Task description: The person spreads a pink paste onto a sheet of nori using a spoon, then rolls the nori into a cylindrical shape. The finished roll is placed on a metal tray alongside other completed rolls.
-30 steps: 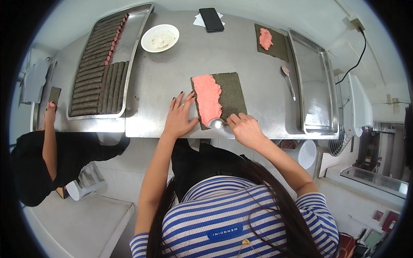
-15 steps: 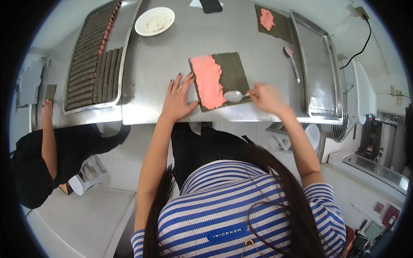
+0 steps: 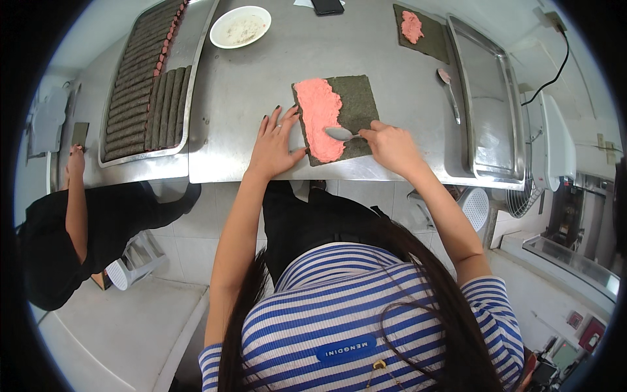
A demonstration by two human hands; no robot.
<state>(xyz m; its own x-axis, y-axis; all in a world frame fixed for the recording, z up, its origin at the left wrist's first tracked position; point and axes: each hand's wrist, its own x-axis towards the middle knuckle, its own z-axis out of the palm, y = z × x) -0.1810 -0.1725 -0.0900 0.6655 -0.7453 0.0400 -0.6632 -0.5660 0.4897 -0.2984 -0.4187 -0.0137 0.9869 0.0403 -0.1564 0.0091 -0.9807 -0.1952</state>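
Observation:
A dark green nori sheet (image 3: 358,104) lies flat near the table's front edge. Pink paste (image 3: 318,114) covers its left half in a thick layer with an uneven right border. My right hand (image 3: 394,149) grips a metal spoon (image 3: 339,134) by its handle, and the bowl of the spoon touches the paste's right border. Spread fingers of my left hand (image 3: 275,145) rest on the table, with the fingertips and thumb at the sheet's left edge.
At the left a metal tray (image 3: 185,134) holds many dark rolls. A white bowl (image 3: 240,27) and a phone (image 3: 328,6) sit farther back. On the right are another nori sheet (image 3: 428,44) with paste, a second spoon (image 3: 450,95) and a metal tray (image 3: 490,98). A co-worker's hand (image 3: 76,157) is far left.
The spoon in my right hand has moved left and slightly away from me, from bare nori onto the paste's border. My left hand stays at the sheet's edge. The whole view has shifted slightly.

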